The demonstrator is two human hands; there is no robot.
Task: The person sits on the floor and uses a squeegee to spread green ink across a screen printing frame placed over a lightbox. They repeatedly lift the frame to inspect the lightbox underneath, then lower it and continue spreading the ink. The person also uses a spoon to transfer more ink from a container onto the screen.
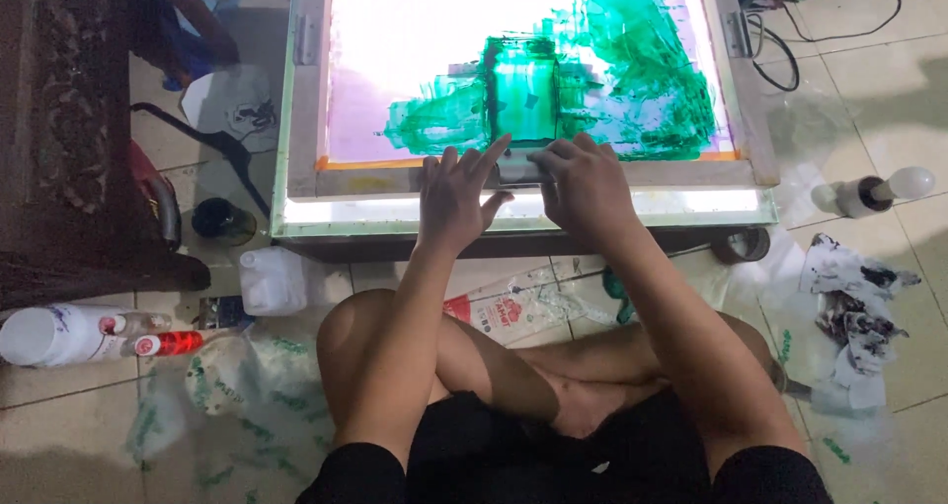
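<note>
Left hand (pixel 452 200): palm down on near wooden rail of the screen frame (pixel 304 99), fingers spread, index fingertip touching the squeegee (pixel 521 171). Not wrapped round it; resting flat.
Right hand (pixel 585 183): just right of left hand, fingers curled over the squeegee's top edge, pressing it at the frame's near rail. Clamped on the squeegee.
Squeegee: dark bar, lying across near edge of the frame's mesh, mostly hidden under both hands.
Green ink (pixel 592 70): smeared over centre and right of the frame's mesh, a denser rectangular patch straight beyond the squeegee.
Screen frame: wooden, mesh glows white-pink, sits on a lit glass table (pixel 395 211) whose near edge shows bright below the frame.
Left of frame, far: white jug (pixel 269 279) on the floor just below the frame's near-left corner; dark round jar (pixel 221 220) beside the left edge.
Further left of frame: white bottle (pixel 54 334) lying on its side, small red bottle (pixel 176 343) next to it.
Below frame: person's crossed bare legs, printed plastic bag (pixel 513 311) between legs and table.
Right of frame: light bulb in socket (pixel 879 190) lying on tile floor, ink-stained crumpled rags (pixel 854 307) nearer the person.
Beyond frame's far-right corner: black cables (pixel 790 60).
</note>
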